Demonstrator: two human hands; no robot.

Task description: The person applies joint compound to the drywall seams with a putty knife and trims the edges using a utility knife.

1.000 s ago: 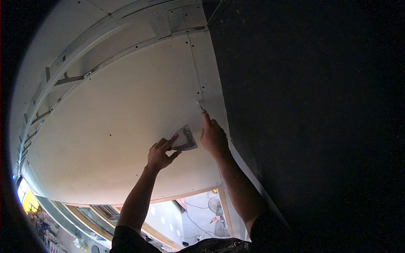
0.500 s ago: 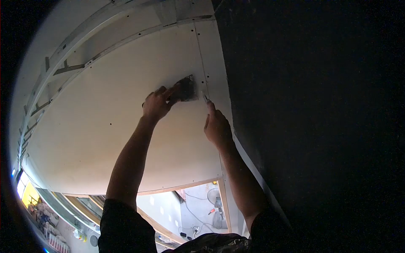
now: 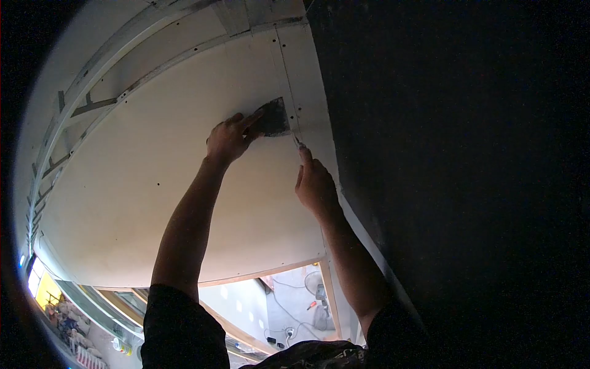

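Note:
Both my arms are raised against a large pale drywall panel (image 3: 166,147). My left hand (image 3: 227,140) is closed round the handle of a wide putty knife (image 3: 275,117), its dark blade lying close along the panel. The blade's right edge reaches nearly to a thin straight seam (image 3: 285,67). Just to the right and lower, my right hand (image 3: 317,186) grips a narrow-bladed tool (image 3: 298,141), whose tip points up at the seam beside the putty knife's lower corner. Its handle is hidden in my fingers. Dark screw heads (image 3: 292,117) dot both sides of the seam.
A dark surface (image 3: 455,160) fills the right side. Metal framing (image 3: 92,74) curves along the upper left. Below, a wood-edged opening (image 3: 329,292) shows a floor with a fan (image 3: 314,283) and cables. Bags and a bucket (image 3: 121,347) sit at the lower left.
The putty knife has shifted slightly up along the seam, closer to the narrow tool's tip. The view has tilted a little. Both hands keep their grips.

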